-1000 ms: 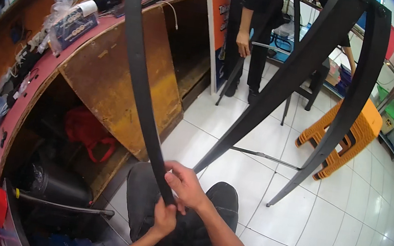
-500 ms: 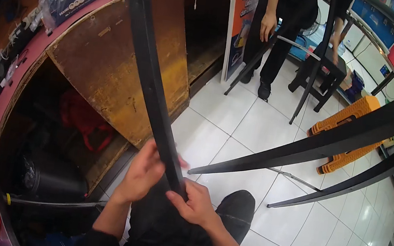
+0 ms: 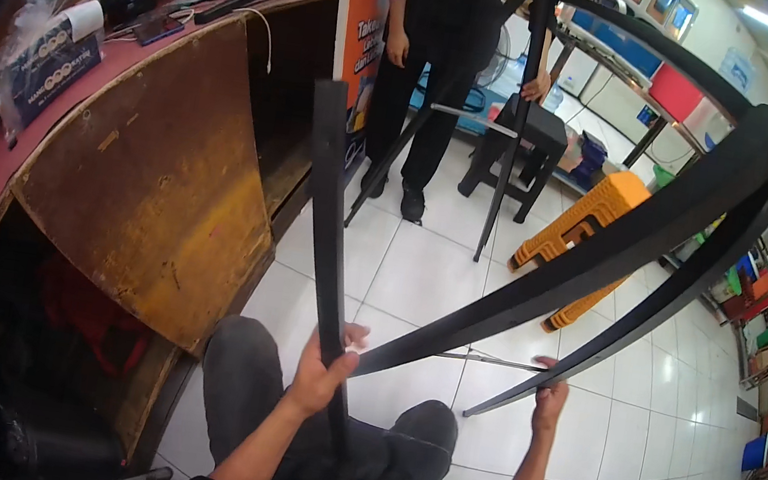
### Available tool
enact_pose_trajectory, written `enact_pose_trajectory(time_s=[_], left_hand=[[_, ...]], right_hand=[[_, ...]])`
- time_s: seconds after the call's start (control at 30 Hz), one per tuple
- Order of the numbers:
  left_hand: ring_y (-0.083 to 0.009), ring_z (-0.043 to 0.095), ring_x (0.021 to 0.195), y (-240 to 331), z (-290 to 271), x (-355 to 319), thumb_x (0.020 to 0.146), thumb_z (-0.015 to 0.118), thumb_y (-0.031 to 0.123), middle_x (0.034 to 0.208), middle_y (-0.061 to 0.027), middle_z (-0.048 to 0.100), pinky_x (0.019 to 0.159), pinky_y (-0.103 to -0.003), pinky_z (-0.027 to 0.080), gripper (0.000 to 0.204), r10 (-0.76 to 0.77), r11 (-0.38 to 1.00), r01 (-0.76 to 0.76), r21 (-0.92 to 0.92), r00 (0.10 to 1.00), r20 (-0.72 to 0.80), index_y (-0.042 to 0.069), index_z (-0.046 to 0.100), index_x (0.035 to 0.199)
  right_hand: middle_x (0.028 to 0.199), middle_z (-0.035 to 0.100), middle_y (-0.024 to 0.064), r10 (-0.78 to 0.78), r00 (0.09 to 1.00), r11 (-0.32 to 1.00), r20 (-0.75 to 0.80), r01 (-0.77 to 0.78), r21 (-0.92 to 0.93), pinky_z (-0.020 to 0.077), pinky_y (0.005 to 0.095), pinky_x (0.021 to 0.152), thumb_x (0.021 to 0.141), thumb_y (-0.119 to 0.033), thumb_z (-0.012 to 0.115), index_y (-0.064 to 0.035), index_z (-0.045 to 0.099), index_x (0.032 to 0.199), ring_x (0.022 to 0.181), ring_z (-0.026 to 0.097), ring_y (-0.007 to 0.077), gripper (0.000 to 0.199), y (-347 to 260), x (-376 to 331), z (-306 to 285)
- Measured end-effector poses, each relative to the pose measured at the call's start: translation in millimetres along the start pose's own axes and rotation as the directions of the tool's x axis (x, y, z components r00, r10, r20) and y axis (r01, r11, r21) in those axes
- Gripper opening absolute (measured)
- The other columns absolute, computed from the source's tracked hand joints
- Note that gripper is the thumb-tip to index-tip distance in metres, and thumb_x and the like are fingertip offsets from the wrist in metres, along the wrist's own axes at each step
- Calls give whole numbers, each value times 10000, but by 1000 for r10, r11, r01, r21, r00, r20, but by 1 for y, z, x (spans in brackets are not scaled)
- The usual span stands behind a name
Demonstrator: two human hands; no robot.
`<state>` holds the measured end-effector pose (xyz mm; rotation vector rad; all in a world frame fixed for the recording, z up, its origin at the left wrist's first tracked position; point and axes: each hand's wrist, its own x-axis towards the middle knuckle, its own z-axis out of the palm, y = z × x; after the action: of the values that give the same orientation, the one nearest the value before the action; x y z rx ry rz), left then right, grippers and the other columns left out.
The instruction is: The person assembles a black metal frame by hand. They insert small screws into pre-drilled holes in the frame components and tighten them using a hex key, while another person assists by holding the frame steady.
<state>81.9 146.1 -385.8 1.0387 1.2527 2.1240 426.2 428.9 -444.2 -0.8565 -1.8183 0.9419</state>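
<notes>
My left hand (image 3: pixel 323 374) is wrapped round a long black square-section bar (image 3: pixel 328 183), which stands nearly upright, its lower end between my knees. To the right stands a black frame (image 3: pixel 538 262) with two slanting legs that meet at a corner near the upper right. One leg's lower end comes up close to my left hand; whether they touch I cannot tell. My right hand (image 3: pixel 550 401) is closed round the lower part of the other leg (image 3: pixel 611 333). A thin metal strut (image 3: pixel 485 359) runs between the legs.
Across the frame a person (image 3: pixel 434 60) in black rests one hand on its far upright. An orange-yellow stool (image 3: pixel 595 206) and a black stool (image 3: pixel 541 134) stand on the white-tiled floor (image 3: pixel 420 265). At left is a counter with a loose, worn wooden panel (image 3: pixel 157 179).
My right hand has let go of the bar and gripped the frame leg. My left hand now holds the bar alone, more upright. The view has turned to the right.
</notes>
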Motion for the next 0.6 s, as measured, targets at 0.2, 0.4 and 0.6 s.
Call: enact_pose_trajectory(time_s=[0.2,0.4,0.6], left_hand=[[-112,540,952,-19,15,-15,1002,687,193,1041,-31,589,875,-281,460,293,-233,966,248,76,957,-171,26,541,1194],[-129,536,919,-36,15,13,1022,677,191,1040,-31,546,861,-280,458,251,39,996,-15,92,964,-261,31,544,1161],[-228,671,1065,-39,40,24,1085,569,191,1079,-126,651,1033,-390,452,172,-12,999,20,36,977,-213,83,438,1109]], right_hand=[[745,506,55,-92,984,940,-150,135,313,353,307,613,859,-886,507,-57,520,780,683,458,170,832,-2,-9,68],[692,494,1,-150,981,983,-125,162,88,328,294,568,922,-856,426,-68,536,743,646,452,115,816,-9,0,82],[692,477,-1,-183,983,970,-19,184,160,316,314,569,977,-796,400,-50,527,744,648,425,116,792,-58,-4,121]])
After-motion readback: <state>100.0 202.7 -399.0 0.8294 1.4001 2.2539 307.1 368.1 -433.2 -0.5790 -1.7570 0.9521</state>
